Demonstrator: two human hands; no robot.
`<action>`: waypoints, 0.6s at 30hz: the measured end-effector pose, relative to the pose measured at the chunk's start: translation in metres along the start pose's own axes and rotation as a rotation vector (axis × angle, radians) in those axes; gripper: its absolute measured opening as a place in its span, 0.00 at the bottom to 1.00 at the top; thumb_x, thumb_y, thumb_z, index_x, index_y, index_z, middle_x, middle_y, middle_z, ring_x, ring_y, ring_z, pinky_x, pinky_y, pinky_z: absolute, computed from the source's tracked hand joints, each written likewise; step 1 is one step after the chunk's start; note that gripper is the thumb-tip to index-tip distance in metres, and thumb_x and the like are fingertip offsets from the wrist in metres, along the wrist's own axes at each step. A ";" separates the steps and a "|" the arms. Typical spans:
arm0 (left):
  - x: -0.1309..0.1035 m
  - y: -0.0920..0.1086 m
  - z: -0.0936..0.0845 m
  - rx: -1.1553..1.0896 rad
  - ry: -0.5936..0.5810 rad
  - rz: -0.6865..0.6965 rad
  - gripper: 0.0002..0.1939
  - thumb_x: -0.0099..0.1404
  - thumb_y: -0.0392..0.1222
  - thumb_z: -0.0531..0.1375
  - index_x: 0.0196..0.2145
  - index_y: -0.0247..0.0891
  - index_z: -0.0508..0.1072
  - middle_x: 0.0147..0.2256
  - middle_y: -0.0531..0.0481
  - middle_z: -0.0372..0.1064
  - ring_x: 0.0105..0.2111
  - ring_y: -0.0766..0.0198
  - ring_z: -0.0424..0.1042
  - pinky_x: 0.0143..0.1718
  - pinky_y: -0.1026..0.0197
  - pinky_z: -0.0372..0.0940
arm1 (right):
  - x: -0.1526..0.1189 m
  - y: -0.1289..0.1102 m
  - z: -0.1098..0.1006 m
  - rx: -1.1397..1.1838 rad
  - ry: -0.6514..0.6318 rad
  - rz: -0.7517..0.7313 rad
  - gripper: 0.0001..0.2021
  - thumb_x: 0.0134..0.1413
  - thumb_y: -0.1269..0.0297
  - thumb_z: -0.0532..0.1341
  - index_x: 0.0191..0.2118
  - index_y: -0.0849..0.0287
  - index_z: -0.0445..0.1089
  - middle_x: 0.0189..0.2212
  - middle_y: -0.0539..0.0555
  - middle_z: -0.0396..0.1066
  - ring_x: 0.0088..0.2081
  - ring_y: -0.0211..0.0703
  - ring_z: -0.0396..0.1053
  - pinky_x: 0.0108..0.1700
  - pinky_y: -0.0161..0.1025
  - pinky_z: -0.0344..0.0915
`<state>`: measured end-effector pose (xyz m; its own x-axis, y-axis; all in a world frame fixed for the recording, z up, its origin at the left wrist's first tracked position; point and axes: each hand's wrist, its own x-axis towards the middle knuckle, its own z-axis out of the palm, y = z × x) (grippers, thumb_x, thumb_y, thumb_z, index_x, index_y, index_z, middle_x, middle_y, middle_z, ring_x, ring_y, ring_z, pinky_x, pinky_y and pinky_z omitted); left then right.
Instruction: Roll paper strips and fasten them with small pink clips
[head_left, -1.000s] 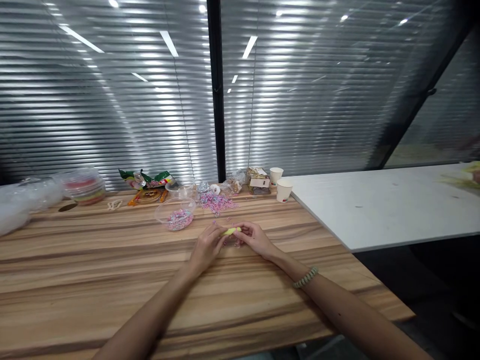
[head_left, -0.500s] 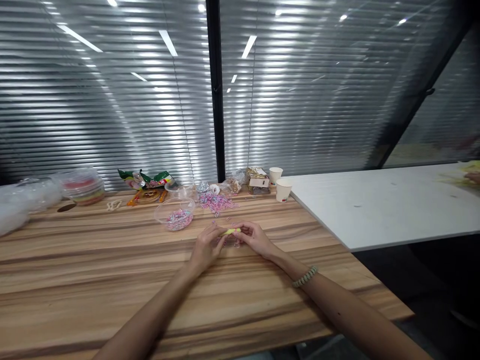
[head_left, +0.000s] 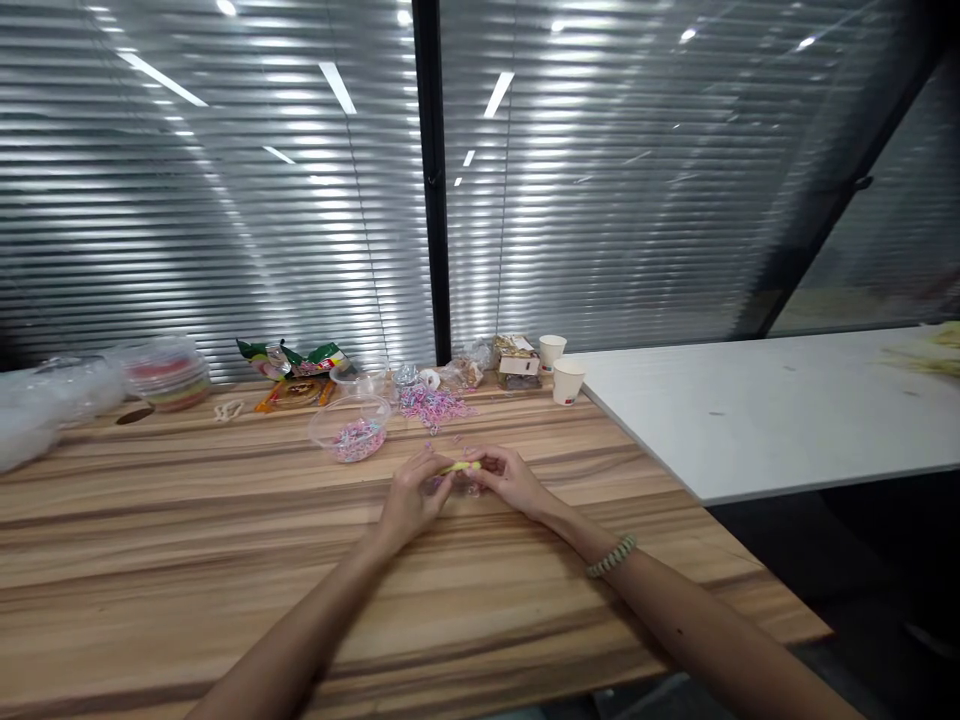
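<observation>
A small, narrow yellow piece (head_left: 460, 466) spans the gap between my two hands; its exact kind is too small to tell. My left hand (head_left: 415, 492) pinches its left end between thumb and fingers. At the other end, my right hand (head_left: 514, 480) has its fingers closed on it. Just under the fingertips lie a few small pink and clear bits (head_left: 474, 489) on the table. Beyond my hands is a clear plastic bowl (head_left: 319, 432) with many small pink, purple and blue pieces (head_left: 356, 440) inside. A loose heap of similar pieces (head_left: 433, 404) sits beside it.
Two paper cups (head_left: 568, 383) stand at the back right of the wooden table (head_left: 187, 560). Along the back are snack packets (head_left: 300, 358), a small box (head_left: 519, 364) and stacked clear containers (head_left: 165, 375). A white table (head_left: 780, 420) adjoins on the right.
Both hands stay in nearly the same place, with the fingers shifting slightly around the yellow piece. The other person's hand at the far right edge has gone out of view.
</observation>
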<state>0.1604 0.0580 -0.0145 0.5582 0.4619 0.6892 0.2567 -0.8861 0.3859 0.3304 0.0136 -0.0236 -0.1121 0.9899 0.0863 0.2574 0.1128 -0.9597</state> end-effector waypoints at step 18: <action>-0.001 -0.008 0.002 0.093 -0.061 0.094 0.10 0.60 0.37 0.51 0.39 0.37 0.68 0.33 0.48 0.68 0.34 0.68 0.65 0.37 0.63 0.59 | 0.002 0.003 0.001 0.031 -0.002 -0.013 0.29 0.38 0.48 0.51 0.43 0.67 0.58 0.40 0.56 0.63 0.28 0.12 0.59 0.29 0.15 0.62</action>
<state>0.1591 0.0647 -0.0194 0.6293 0.3760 0.6802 0.2713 -0.9264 0.2611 0.3301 0.0158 -0.0268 -0.1168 0.9883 0.0985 0.2260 0.1230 -0.9663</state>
